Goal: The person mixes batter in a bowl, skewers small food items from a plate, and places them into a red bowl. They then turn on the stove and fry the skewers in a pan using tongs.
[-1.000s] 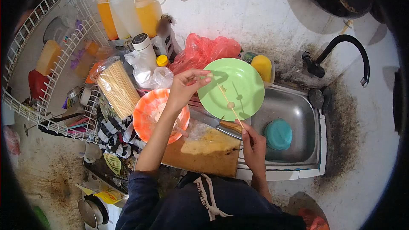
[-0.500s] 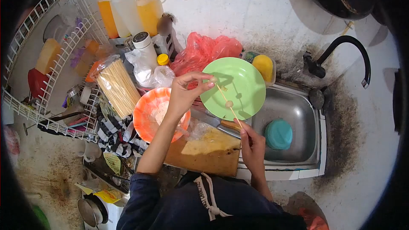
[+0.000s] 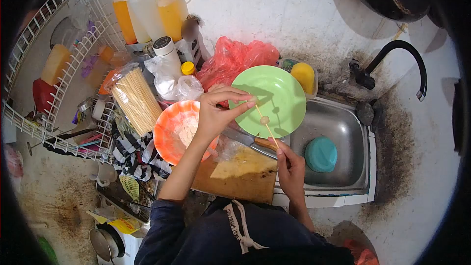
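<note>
A thin wooden skewer (image 3: 269,129) slants over the near part of a green plate (image 3: 289,103), with one small pale ball (image 3: 264,119) threaded near its middle. My right hand (image 3: 291,167) pinches the skewer's lower end. At the upper end, my left hand (image 3: 223,110) grips another small pale ball (image 3: 253,99) between thumb and fingers. Under my left forearm is an orange and white bowl (image 3: 164,135) holding a pale mixture. A knife (image 3: 240,137) with a wooden handle lies by the cutting board (image 3: 235,179).
The steel sink (image 3: 351,167) at the right holds a teal container (image 3: 321,154), below a black faucet (image 3: 392,49). Left of the plate are a red plastic bag (image 3: 235,59), a skewer pack (image 3: 135,99), sauce bottles (image 3: 171,17) and a white wire rack (image 3: 64,88).
My left hand has moved slightly down and right along the skewer, bringing its ball closer to the threaded one. My right hand has barely moved.
</note>
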Tool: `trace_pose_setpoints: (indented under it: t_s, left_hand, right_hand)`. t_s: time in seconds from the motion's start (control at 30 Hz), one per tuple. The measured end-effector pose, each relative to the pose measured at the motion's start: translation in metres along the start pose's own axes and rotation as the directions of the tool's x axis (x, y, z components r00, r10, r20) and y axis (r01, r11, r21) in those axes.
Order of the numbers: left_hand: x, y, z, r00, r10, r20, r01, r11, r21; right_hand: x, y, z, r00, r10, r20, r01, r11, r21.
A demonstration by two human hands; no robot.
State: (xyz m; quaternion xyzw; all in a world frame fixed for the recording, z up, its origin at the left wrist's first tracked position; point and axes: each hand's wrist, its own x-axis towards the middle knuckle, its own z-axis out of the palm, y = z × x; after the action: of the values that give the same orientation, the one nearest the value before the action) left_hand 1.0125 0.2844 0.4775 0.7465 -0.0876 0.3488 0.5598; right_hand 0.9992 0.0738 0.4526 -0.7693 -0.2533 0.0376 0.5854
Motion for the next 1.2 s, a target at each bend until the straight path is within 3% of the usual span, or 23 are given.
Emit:
trace_pose_setpoints:
  t_s: [0.3,0.5,0.63,0.7,0.83,0.9,0.93,1.0,1.13,1.2]
  left_hand:
    - [-0.001,0.008,0.006,0.999,0.025,0.026,-0.029,0.984,0.175]
    - [-0.003,0.006,0.008,0.998,-0.042,0.045,0.037,0.994,0.108]
    - [-0.005,0.002,0.007,0.995,-0.023,0.095,0.011,0.991,0.131]
    - [-0.006,0.007,0.007,0.973,-0.215,0.079,0.228,0.945,-0.234]
    - [0.009,0.000,-0.005,0.968,-0.209,0.139,0.237,0.945,-0.226]
    - [0.017,-0.010,-0.010,0.893,-0.225,0.390,0.089,0.937,0.337]
    - [0.016,-0.012,-0.008,0.895,-0.223,0.386,0.089,0.938,0.336]
    - [0.015,-0.015,0.001,0.905,-0.137,0.404,-0.138,0.802,0.581]
    - [0.018,-0.040,0.014,0.907,-0.051,0.418,-0.269,0.695,0.667]
    - [0.022,-0.045,0.017,0.867,-0.056,0.496,-0.361,0.614,0.702]
  right_hand:
    - [0.002,-0.002,-0.001,0.999,0.032,0.023,-0.032,0.999,0.000]
    - [0.003,0.007,0.003,1.000,-0.017,-0.012,0.018,1.000,0.025]
    - [0.005,0.000,0.000,1.000,0.030,-0.001,-0.030,1.000,0.002]
    - [0.005,0.001,-0.005,0.999,0.054,0.008,-0.053,0.998,-0.020]
    - [0.006,0.016,-0.011,0.997,0.016,-0.078,-0.016,1.000,0.004]
    - [0.007,0.013,-0.015,0.992,0.033,-0.125,-0.033,0.999,0.007]
    - [0.007,0.013,-0.015,0.992,0.030,-0.123,-0.029,1.000,0.005]
    - [0.007,0.013,-0.014,0.989,0.036,-0.145,-0.038,0.999,-0.008]
    - [0.004,0.010,-0.015,0.990,0.042,-0.131,-0.048,0.998,-0.042]
    - [0.003,0.011,-0.015,0.991,0.079,-0.107,-0.083,0.996,-0.032]
